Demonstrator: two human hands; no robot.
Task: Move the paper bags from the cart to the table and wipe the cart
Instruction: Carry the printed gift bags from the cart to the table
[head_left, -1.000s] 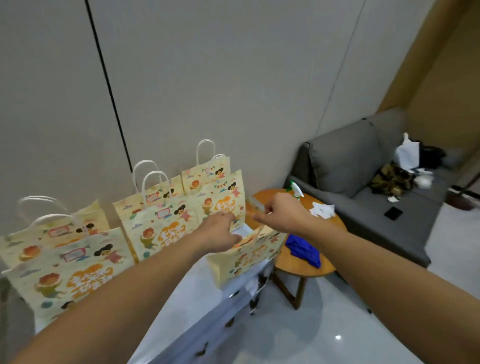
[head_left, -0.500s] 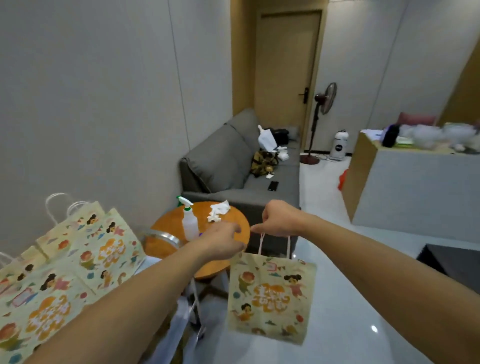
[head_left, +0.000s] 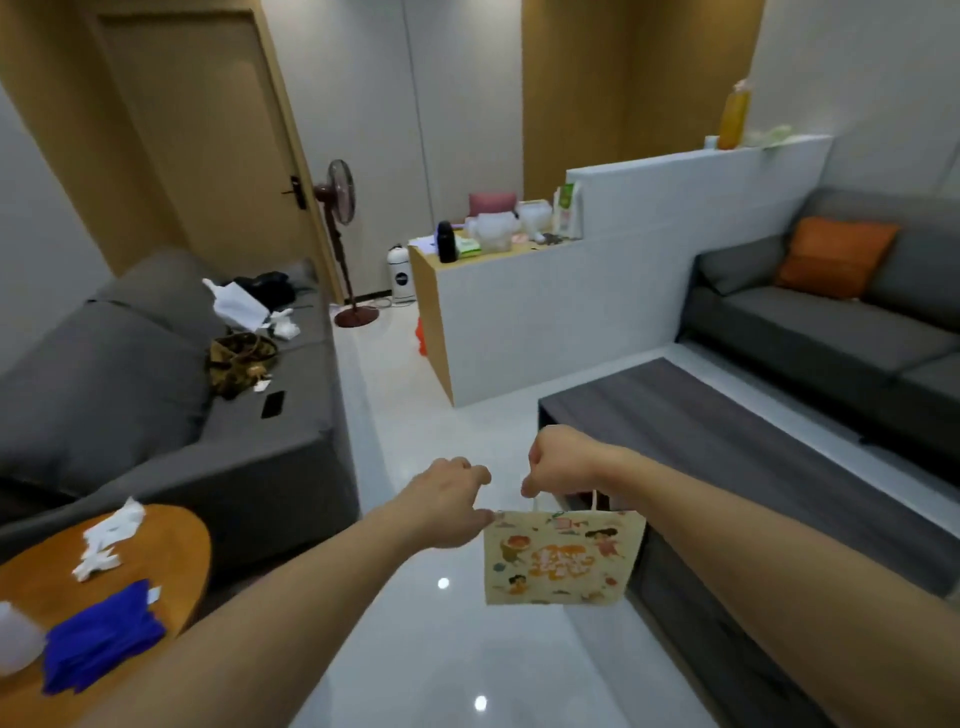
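A cream paper bag (head_left: 561, 558) with cartoon prints hangs in the air over the white floor. My right hand (head_left: 563, 462) grips its two white handles from above. The curled fingers of my left hand (head_left: 449, 501) meet the bag's top left corner and seem to pinch it. The bag hangs just in front of the near left corner of the low dark table (head_left: 737, 447). The cart and the other bags are out of view.
A round wooden side table (head_left: 171, 540) at lower left carries a blue cloth (head_left: 101, 636), crumpled tissues (head_left: 106, 540) and a white bottle (head_left: 15, 639). Grey sofas stand left (head_left: 156, 405) and right (head_left: 831, 332). A white counter (head_left: 571, 312) stands behind the dark table.
The view has swung right, away from the cart and its bags. Both hands have carried the one bag over towards the dark table, which has come into view.
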